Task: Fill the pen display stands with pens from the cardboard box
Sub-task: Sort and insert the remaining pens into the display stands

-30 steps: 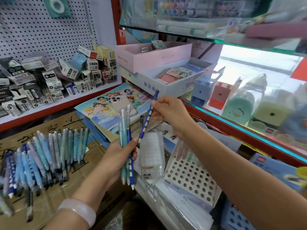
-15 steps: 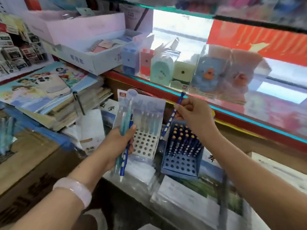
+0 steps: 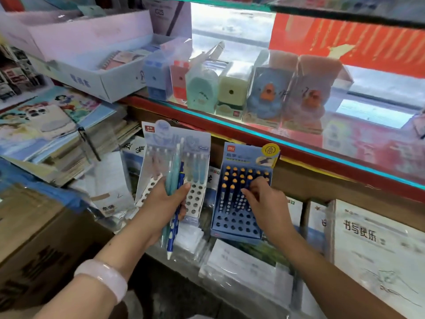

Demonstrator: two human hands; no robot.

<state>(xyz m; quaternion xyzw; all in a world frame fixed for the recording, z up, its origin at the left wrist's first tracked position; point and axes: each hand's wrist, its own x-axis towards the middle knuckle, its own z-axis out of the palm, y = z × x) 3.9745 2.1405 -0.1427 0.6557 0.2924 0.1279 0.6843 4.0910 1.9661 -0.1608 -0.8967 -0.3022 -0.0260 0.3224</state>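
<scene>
Comparing with half a second ago: the dotted blue pen that the right hand held raised in the air is no longer aloft; that hand is now down on the stand.
View: the camera has swung toward 3 o'clock, so both stands sit nearer the middle, and the stacked books have slid toward 9 o'clock.
Right hand: reaches in from 5 o'clock, palm down, fingers curled with the tips bunched among the pen tops; whether they pinch a pen I cannot tell, as the hand covers that spot.
Blue display stand: at 3 o'clock of the white one, leaning back against the shelf front; its upper rows hold dark pens with orange caps, its lower holes show dark.
Left hand: comes up from 7 o'clock, unchanged in its grip, fingers and thumb wrapped round a small bunch of pens.
Held pens: a few pale teal ones and one blue dotted pen, upright, tips pointing to 6 o'clock below the fist.
White display stand: directly behind the left hand, with a row of pale pens along its back.
Wrist: a pale pink bangle sits on the left forearm.
Cardboard box: at 8 o'clock, only its flaps in view.
Glass shelf: at 12 o'clock, carrying boxed pencil sharpeners.
</scene>
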